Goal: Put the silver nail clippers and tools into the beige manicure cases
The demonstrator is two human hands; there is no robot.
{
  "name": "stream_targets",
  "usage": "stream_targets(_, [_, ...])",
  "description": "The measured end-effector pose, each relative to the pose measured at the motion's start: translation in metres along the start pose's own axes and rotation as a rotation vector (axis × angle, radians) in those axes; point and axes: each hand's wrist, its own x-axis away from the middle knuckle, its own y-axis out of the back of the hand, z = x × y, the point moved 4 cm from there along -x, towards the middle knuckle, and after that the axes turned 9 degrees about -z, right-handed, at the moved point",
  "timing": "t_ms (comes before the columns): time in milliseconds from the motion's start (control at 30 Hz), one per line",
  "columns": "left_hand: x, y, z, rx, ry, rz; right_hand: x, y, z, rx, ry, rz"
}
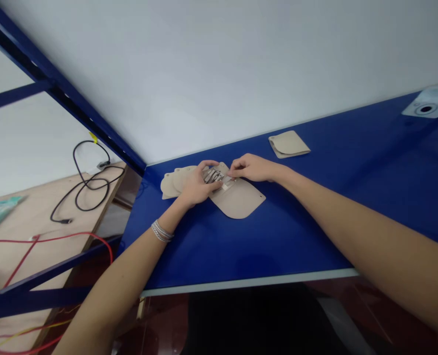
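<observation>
A beige case lies unfolded on the blue table, its rounded flap with a small hole pointing toward me. Several small shiny metal tools sit in its middle; they look like nail-care tools, but their exact kinds are too small to tell. My left hand curves around the case from the left, thumb and forefinger on either side of the tools. At the right side of the tools, my right hand has its fingertips pinched together. Whatever is between them is hidden. Beside my left hand, folded beige cases overlap in a row, partly covered.
Another folded beige case rests near the wall. A white device with a round dark lens is at the far right of the blue table. Left stand a blue metal frame and a wooden bench with a black cable and red cables.
</observation>
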Motion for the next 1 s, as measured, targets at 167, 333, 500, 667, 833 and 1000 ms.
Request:
stream_targets(167, [0.0004, 0.0006, -0.0023, -0.004, -0.003, -0.003, 0.0001, 0.0000, 0.0006, 0.022, 0.006, -0.001])
stream_targets(333, [0.0006, 0.0008, -0.0025, -0.010, -0.010, -0.009, -0.0003, 0.0001, 0.0006, 0.045, 0.020, -0.007])
stream_targets(500, [0.0003, 0.0004, -0.0027, -0.013, -0.010, -0.011, -0.0003, 0.0000, -0.0001, 0.045, 0.010, -0.005])
stream_targets(667, [0.0003, 0.0001, -0.0018, 0.004, 0.007, -0.002, -0.0006, -0.0003, -0.0005, 0.038, 0.017, -0.008])
stream_targets(833, [0.0003, 0.0005, -0.0023, 0.000, 0.007, -0.003, -0.0003, -0.0003, 0.0002, 0.035, 0.016, -0.008])
stream_targets(1000, [0.0008, 0.0008, -0.0033, -0.023, -0.007, -0.010, -0.0003, -0.0003, 0.0000, 0.024, 0.011, -0.001])
